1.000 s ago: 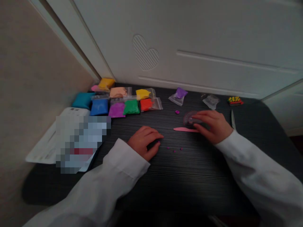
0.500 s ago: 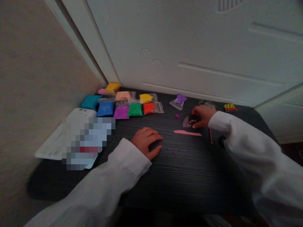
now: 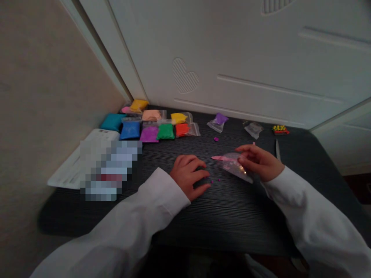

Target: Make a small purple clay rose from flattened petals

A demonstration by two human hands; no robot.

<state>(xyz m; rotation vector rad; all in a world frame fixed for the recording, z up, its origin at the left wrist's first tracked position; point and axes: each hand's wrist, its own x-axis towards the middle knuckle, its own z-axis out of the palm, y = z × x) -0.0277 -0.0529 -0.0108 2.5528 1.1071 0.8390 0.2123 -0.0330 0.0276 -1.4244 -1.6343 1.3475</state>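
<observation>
My right hand (image 3: pixel 259 162) pinches the edge of a clear, round-edged plastic piece (image 3: pixel 232 164) with faint pink marks, lifted over the dark table (image 3: pixel 226 216). Part of a pink clay knife (image 3: pixel 216 158) lies behind and under it; the rest is covered. My left hand (image 3: pixel 189 175) hovers low over the table or rests on it, fingers apart, holding nothing that I can see. Tiny purple balls (image 3: pixel 211 181) of clay lie just right of its fingertips, and others may be hidden beneath the hand. A larger purple clay bit (image 3: pixel 216 139) sits farther back.
Bagged coloured clay, including a green pack (image 3: pixel 166 131) and a blue pack (image 3: pixel 130 130), lines the back left. A purple pack (image 3: pixel 220 118), an empty clear bag (image 3: pixel 253 129) and a small yellow-and-red piece (image 3: pixel 279 129) are toward the back right. White papers (image 3: pixel 71 164) lie left.
My right hand has lifted the clear plastic piece off the table and drawn it nearer, over the pink knife. My left hand has shifted right, over some purple balls.
</observation>
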